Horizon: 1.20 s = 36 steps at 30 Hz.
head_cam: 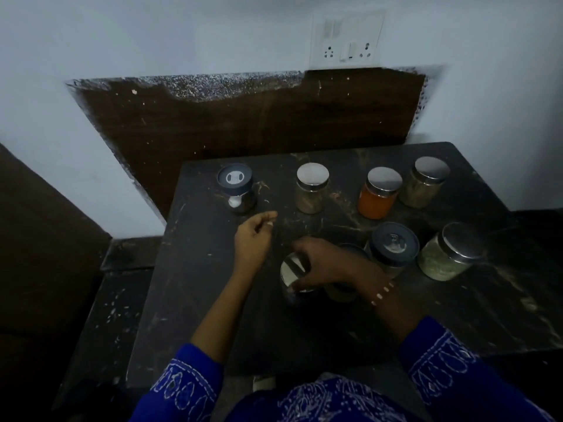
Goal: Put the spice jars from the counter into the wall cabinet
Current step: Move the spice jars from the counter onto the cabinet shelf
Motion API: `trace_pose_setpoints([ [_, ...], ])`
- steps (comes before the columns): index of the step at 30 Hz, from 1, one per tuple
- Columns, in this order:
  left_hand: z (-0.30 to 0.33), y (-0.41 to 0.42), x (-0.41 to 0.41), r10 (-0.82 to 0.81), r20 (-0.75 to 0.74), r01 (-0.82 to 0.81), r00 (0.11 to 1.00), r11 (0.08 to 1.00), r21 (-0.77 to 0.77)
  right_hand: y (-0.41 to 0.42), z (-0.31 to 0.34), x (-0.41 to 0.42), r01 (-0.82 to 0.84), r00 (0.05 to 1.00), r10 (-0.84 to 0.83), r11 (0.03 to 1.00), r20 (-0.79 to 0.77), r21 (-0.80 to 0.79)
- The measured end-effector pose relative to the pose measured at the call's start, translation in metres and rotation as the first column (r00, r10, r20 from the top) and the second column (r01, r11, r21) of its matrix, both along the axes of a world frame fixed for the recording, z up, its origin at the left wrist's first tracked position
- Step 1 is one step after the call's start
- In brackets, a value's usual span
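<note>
Gripping a steel-lidded spice jar (pixel 294 280) from above, right hand (pixel 327 264) fingers curled round its lid, left hand (pixel 251 239) loose (holding nothing)

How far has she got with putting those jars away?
Barely started. Nothing looks stored; no cabinet is in view. Her right hand grips one steel-lidded jar, while the left hand hovers loose. Seven more jars wait on the counter, including the orange one.

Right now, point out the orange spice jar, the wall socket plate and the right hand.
orange spice jar (pixel 377 204), head view, on its orange-filled glass side.
wall socket plate (pixel 347 38), head view, on the middle of the white plate.
right hand (pixel 327 263), head view, on the back of the hand over a steel-lidded jar.
</note>
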<state>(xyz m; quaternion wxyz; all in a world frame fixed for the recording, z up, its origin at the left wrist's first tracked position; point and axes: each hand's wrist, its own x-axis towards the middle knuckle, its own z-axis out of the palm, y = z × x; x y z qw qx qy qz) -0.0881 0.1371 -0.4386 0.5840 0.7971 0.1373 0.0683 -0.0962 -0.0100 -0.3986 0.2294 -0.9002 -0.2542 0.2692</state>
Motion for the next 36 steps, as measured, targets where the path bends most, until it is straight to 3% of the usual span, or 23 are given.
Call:
trace_pose_setpoints([
  [5,-0.023,-0.001,-0.014,-0.002,-0.176,-0.019,0.984,0.993,-0.119,0.007,-0.03,-0.005,-0.096,0.989,0.116,0.974,0.089,-0.203],
  [10,-0.027,0.003,-0.022,-0.001,-0.248,-0.056,0.969,0.973,-0.224,0.007,-0.032,0.009,0.013,0.99,0.0,0.996,0.144,-0.089],
  [14,-0.008,0.006,-0.025,-0.034,-0.085,0.017,0.996,0.982,-0.19,0.001,-0.003,0.03,0.198,0.97,-0.222,0.959,0.101,0.205],
  [19,0.019,0.005,-0.024,-0.144,0.153,0.165,0.978,0.977,-0.132,0.001,0.035,0.048,0.401,0.907,-0.416,0.8,-0.069,0.446],
  [21,0.026,0.003,-0.023,-0.215,0.169,0.234,0.962,0.967,-0.101,0.006,0.048,0.054,0.485,0.855,-0.51,0.718,-0.096,0.499],
  [23,0.037,-0.003,-0.022,-0.264,0.178,0.263,0.948,0.964,0.027,0.012,0.058,0.059,0.544,0.806,-0.586,0.682,-0.079,0.489],
  [26,0.05,-0.007,-0.018,-0.205,0.236,0.184,0.95,0.977,0.108,0.017,0.071,0.06,0.541,0.793,-0.606,0.659,-0.058,0.522],
  [28,0.054,-0.002,-0.013,-0.146,0.207,0.153,0.967,0.988,-0.02,0.013,0.079,0.058,0.527,0.813,-0.563,0.602,-0.149,0.6],
  [29,0.057,0.001,-0.01,-0.135,0.177,0.169,0.975,0.966,-0.197,0.01,0.082,0.057,0.516,0.828,-0.522,0.568,-0.204,0.641],
  [31,0.061,0.006,-0.005,-0.146,0.175,0.221,0.974,0.79,-0.571,0.002,0.085,0.057,0.501,0.852,-0.429,0.5,-0.3,0.706],
  [32,0.064,0.008,-0.002,-0.146,0.195,0.241,0.97,0.693,-0.68,-0.001,0.085,0.057,0.498,0.857,-0.399,0.482,-0.326,0.721],
  [34,0.071,0.01,0.001,-0.158,0.249,0.294,0.956,0.568,-0.769,-0.002,0.081,0.053,0.487,0.867,-0.371,0.486,-0.333,0.726],
  [36,0.076,0.009,0.004,-0.183,0.262,0.32,0.948,0.518,-0.793,0.002,0.076,0.047,0.493,0.866,-0.349,0.478,-0.358,0.727],
])
